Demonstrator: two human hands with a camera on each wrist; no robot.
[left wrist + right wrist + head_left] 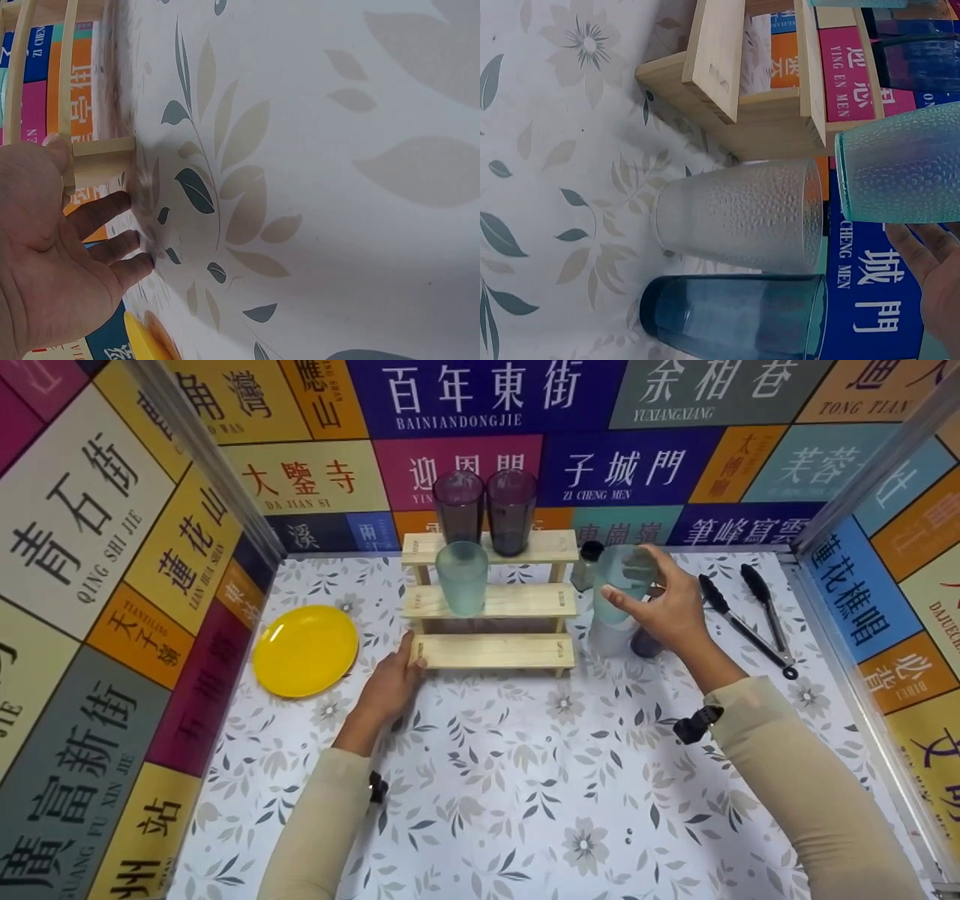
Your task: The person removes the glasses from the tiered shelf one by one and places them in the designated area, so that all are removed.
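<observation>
My right hand (675,604) grips a teal tumbler (619,566), raised just right of a three-step wooden rack (491,651). Below it a clear textured tumbler (611,639) stands on the table, with a dark blue tumbler (735,311) beside it, partly hidden by my hand in the head view. My left hand (390,679) holds the left end of the lowest step, thumb on the board's edge, other fingers spread loosely. Another teal tumbler (463,581) sits on the middle step. Two purple tumblers, one left (459,510) and one right (511,514), stand on the top step.
A yellow plate (306,651) lies left of the rack. Black-tipped tongs (750,622) lie spread at the right. Behind the raised tumbler is a small container with a black top (591,551). Printed panels (465,405) enclose the flower-patterned tabletop (495,810).
</observation>
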